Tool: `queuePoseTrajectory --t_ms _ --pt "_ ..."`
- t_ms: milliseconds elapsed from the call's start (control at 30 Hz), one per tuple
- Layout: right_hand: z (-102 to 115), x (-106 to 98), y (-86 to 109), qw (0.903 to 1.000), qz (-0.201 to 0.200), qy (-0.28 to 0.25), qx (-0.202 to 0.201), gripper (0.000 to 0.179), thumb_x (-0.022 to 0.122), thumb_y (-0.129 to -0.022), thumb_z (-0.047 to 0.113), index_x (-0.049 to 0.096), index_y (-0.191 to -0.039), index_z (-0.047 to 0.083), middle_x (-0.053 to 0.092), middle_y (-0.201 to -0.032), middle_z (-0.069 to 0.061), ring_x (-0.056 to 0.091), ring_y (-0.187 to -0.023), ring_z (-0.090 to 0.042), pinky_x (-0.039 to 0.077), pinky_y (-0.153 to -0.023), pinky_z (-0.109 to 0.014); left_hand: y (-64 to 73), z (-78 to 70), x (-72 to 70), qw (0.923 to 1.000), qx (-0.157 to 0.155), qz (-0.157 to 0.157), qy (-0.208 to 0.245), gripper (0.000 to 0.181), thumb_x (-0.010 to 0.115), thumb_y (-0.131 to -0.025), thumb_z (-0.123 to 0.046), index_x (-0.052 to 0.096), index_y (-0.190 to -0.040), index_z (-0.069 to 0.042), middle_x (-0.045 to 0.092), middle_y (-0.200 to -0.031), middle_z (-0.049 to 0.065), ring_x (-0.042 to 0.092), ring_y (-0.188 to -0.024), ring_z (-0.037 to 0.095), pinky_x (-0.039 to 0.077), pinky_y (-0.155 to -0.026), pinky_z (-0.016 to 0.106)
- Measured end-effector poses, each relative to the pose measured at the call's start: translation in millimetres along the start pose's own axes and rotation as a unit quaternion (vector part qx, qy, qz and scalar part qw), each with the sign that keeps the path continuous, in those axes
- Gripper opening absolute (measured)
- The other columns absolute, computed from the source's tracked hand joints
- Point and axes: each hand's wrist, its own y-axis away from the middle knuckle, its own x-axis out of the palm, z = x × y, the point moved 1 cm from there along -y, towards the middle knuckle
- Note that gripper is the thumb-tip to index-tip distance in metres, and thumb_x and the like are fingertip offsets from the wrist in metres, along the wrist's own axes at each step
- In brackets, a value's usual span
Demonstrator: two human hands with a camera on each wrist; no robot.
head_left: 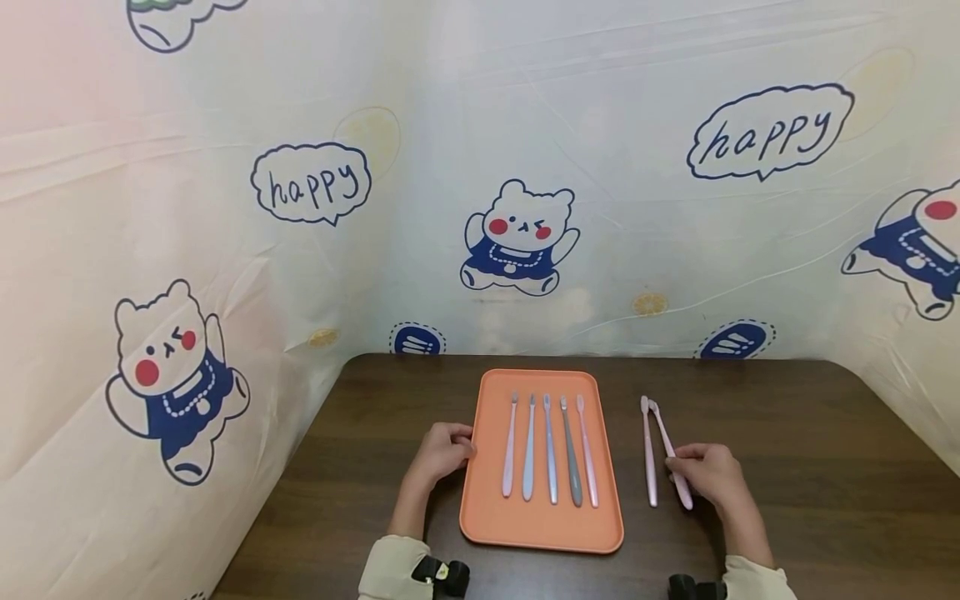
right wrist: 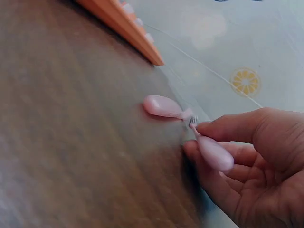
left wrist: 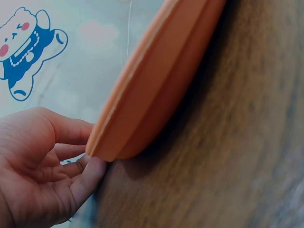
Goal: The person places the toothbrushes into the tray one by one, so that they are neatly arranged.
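Note:
An orange tray (head_left: 540, 537) lies on the table with several toothbrushes on it, side by side, heads toward the back. My left hand (head_left: 444, 450) is at the tray's left edge; in the left wrist view the fingers (left wrist: 71, 130) and thumb pinch its rim. To the right of the tray, my right hand (head_left: 705, 471) holds a pale pink toothbrush (head_left: 681, 486) between thumb and fingers, its handle end slanting toward me. Just left of it lies another pink toothbrush (head_left: 649, 467) on the table, its head close to the held one's head.
The dark wooden table (head_left: 825, 467) reaches back to a pale curtain (head_left: 645, 233) printed with bears and the word "happy". The curtain also hangs along the left and right sides. Each wrist carries a black camera, such as the left camera (head_left: 452, 577).

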Motion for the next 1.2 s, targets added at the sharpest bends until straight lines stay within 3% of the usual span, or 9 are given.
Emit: queuePoseTrajectory --t_ms 100,233,400,700,1200 --pt "-1.6 -0.1 -1.2 0.9987 0.025 -0.045 0.004 0.042 0.066 -0.093 0.009 0.059 -0.120 -0.022 0.073 -0.086 -0.009 0.066 -0.070 -0.008 0.057 -0.063 -0.026 -0.3 0.5 0.2 1.0000 -0.001 -0.001 0.000 0.038 0.065 -0.085 0.003 0.067 -0.123 0.009 0.067 -0.089 0.011 0.060 -0.076 0.013 0.057 -0.068 0.029" --pt "-1.6 -0.4 -2.2 0.9969 0.039 -0.068 0.001 0.045 0.064 -0.095 0.007 0.054 -0.124 -0.026 0.073 -0.089 -0.010 0.065 -0.073 -0.007 0.058 -0.066 -0.026 -1.2 1.5 0.1 1.0000 0.003 -0.004 -0.004 0.038 0.065 -0.084 0.003 0.067 -0.122 0.010 0.068 -0.089 0.012 0.061 -0.075 0.013 0.057 -0.067 0.030" --pt "0.7 -1.7 -1.0 0.9961 0.040 -0.078 0.007 0.047 0.063 -0.096 0.010 0.053 -0.127 -0.024 0.073 -0.092 -0.006 0.065 -0.076 -0.004 0.058 -0.068 -0.024 -1.8 1.9 -0.1 0.9999 0.007 -0.005 -0.006 0.039 0.065 -0.084 0.003 0.067 -0.122 0.010 0.069 -0.090 0.013 0.061 -0.075 0.013 0.058 -0.068 0.031" --pt "0.8 -1.9 -1.4 0.9929 0.050 -0.108 0.006 0.051 0.061 -0.098 0.011 0.048 -0.133 -0.024 0.075 -0.098 -0.014 0.071 -0.078 -0.005 0.059 -0.070 -0.023 -1.5 2.8 -0.3 0.9999 0.007 -0.004 -0.007 0.038 0.065 -0.084 0.002 0.068 -0.121 0.009 0.070 -0.090 0.013 0.062 -0.075 0.012 0.058 -0.068 0.031" --pt "4.2 1.5 -0.7 0.9920 0.056 -0.113 -0.008 0.048 0.063 -0.096 0.010 0.052 -0.128 -0.024 0.074 -0.097 -0.007 0.067 -0.080 -0.004 0.059 -0.073 -0.022 -1.4 3.0 -0.2 1.0000 0.008 -0.005 -0.003 0.038 0.065 -0.084 0.002 0.067 -0.121 0.010 0.069 -0.090 0.013 0.061 -0.075 0.012 0.058 -0.067 0.030"
